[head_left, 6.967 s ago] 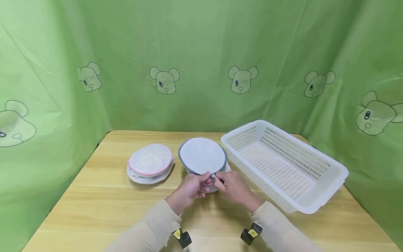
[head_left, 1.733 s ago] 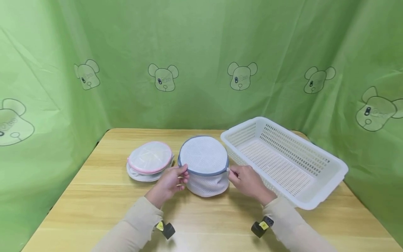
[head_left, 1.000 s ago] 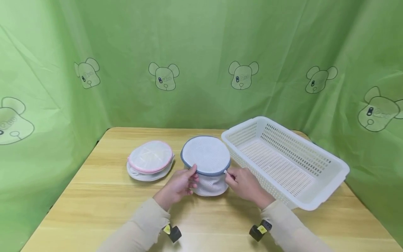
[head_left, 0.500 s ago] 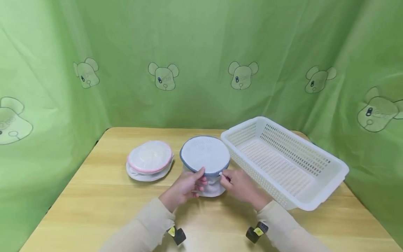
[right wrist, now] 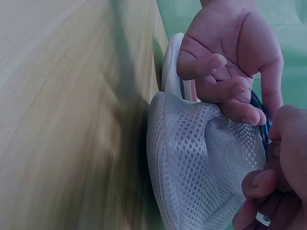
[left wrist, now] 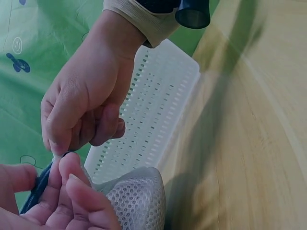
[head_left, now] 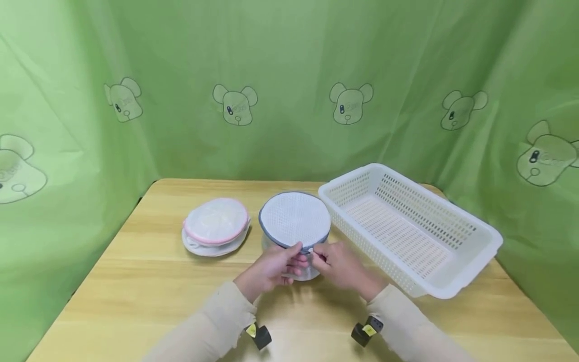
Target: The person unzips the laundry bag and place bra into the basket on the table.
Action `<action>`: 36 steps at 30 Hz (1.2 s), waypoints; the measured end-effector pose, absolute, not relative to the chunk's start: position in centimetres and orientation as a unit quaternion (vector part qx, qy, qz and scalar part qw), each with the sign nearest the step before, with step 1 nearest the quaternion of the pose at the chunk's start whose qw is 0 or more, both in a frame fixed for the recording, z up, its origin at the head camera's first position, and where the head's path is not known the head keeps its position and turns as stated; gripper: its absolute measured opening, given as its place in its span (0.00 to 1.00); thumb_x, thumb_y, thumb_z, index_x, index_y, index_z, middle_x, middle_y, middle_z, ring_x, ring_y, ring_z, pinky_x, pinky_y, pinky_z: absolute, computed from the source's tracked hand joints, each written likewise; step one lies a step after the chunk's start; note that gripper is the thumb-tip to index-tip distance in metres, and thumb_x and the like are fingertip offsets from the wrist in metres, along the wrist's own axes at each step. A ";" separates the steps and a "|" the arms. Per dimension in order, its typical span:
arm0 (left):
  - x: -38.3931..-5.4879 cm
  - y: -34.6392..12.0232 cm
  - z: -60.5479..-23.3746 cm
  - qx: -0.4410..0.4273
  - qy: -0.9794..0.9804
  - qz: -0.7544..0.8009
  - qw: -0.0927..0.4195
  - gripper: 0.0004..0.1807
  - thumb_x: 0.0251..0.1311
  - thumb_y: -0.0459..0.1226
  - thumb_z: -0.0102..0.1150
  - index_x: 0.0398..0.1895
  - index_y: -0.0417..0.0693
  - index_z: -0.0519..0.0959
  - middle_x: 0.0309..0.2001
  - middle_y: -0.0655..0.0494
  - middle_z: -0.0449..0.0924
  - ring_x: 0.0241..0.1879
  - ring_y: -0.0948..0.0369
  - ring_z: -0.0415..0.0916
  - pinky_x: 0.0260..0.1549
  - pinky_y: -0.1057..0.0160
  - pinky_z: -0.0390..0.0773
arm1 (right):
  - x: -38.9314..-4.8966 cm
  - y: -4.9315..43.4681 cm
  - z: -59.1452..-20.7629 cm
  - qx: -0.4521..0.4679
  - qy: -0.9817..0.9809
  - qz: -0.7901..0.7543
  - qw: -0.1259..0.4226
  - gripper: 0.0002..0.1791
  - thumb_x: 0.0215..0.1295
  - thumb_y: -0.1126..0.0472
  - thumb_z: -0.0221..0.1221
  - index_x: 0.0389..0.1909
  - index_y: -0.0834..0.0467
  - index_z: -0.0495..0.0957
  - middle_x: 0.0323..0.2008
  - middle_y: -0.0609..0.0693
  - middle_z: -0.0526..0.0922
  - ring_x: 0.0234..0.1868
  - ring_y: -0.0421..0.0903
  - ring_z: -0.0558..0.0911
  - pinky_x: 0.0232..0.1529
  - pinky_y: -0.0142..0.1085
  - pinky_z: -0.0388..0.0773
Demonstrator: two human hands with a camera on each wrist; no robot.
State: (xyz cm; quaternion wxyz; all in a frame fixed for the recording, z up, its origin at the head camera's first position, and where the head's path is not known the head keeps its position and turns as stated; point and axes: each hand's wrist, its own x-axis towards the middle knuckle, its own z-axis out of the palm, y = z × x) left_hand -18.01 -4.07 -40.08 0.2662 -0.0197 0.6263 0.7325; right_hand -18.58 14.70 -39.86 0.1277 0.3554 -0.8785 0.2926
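A round white mesh laundry bag with a blue-grey zip around its top stands upright on the table, between both hands. My left hand pinches the front of the zip edge, thumb on top and fingers beneath. Just right of it, my right hand pinches the small white zipper pull. In the left wrist view the right hand has its fingers curled, its fingertips close to the left hand's. The bag's mesh side sags inward in the right wrist view.
At left lies a flattened mesh bag with pink trim, with a white one under it. A white plastic basket stands at right, close to the laundry bag. The wooden table backs onto a green curtain.
From the bag's right side, the right hand has drawn the zipper pull leftward along the front edge. The left hand has shifted right along the rim, so both hands are now close together.
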 end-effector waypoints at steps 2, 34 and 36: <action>-17.8 -4.1 -40.4 -0.023 0.629 0.730 0.266 0.18 0.70 0.49 0.51 0.30 0.46 0.80 0.28 0.57 0.79 0.23 0.65 0.72 0.19 0.72 0.69 | -18.4 14.7 -40.1 0.361 -0.874 0.303 0.119 0.20 0.62 0.68 0.56 0.14 0.50 0.63 0.13 0.34 0.61 0.15 0.29 0.60 0.12 0.25 0.61; -18.5 -4.6 -39.9 0.000 0.634 0.728 0.262 0.16 0.70 0.45 0.51 0.32 0.44 0.79 0.29 0.57 0.79 0.24 0.64 0.72 0.21 0.71 0.70 | -19.4 15.7 -39.6 0.326 -0.892 0.273 0.152 0.20 0.60 0.67 0.55 0.13 0.48 0.61 0.12 0.35 0.60 0.14 0.30 0.58 0.13 0.25 0.57; -18.5 -4.6 -39.9 0.000 0.633 0.728 0.264 0.16 0.70 0.45 0.51 0.32 0.44 0.79 0.29 0.57 0.79 0.24 0.64 0.72 0.21 0.71 0.69 | -19.4 15.8 -39.6 0.321 -0.895 0.272 0.148 0.20 0.59 0.67 0.55 0.13 0.48 0.61 0.12 0.35 0.60 0.14 0.30 0.58 0.13 0.25 0.57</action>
